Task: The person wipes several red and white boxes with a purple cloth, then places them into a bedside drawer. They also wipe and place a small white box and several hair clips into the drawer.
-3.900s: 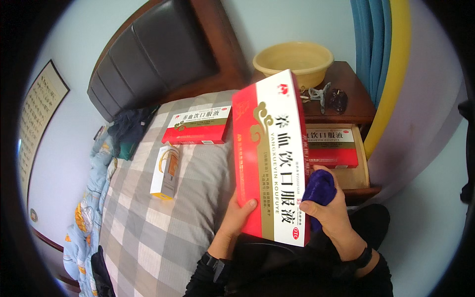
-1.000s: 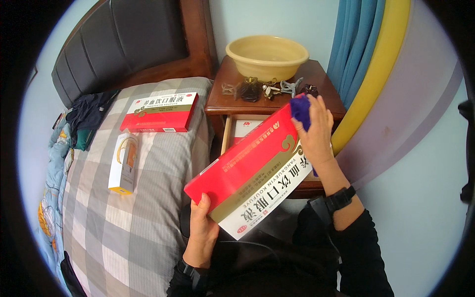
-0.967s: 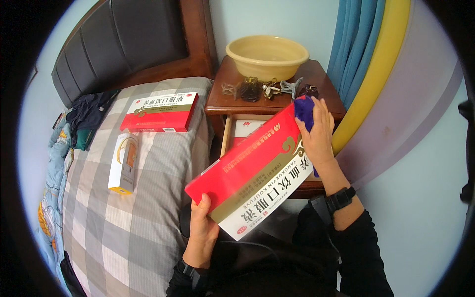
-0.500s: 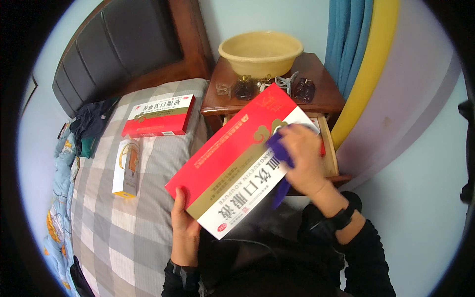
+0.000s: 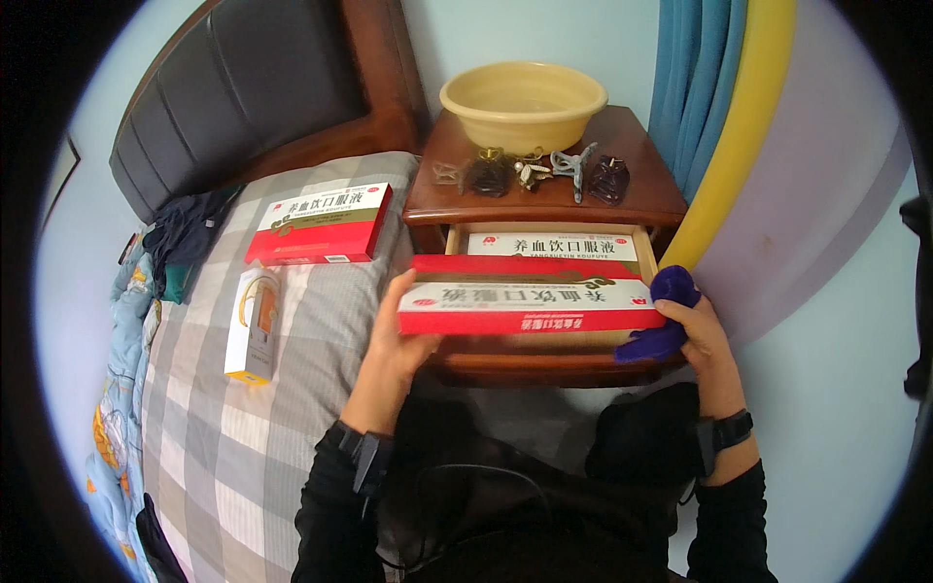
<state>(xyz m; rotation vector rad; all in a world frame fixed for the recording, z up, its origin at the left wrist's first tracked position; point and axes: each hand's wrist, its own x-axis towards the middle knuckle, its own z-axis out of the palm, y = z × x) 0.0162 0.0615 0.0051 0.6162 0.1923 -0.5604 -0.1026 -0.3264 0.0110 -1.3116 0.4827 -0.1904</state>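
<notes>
While hands grip red box [image 5: 530,294] over drawer [image 5: 544,364].

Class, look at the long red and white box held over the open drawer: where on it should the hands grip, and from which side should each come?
Grip the long red and white box at its two short ends, one hand from each side. It lies level and lengthwise across the open drawer, too long for one hand to span. The left hand already cups the left end; the right hand, with a blue cloth, holds the right end.
</notes>
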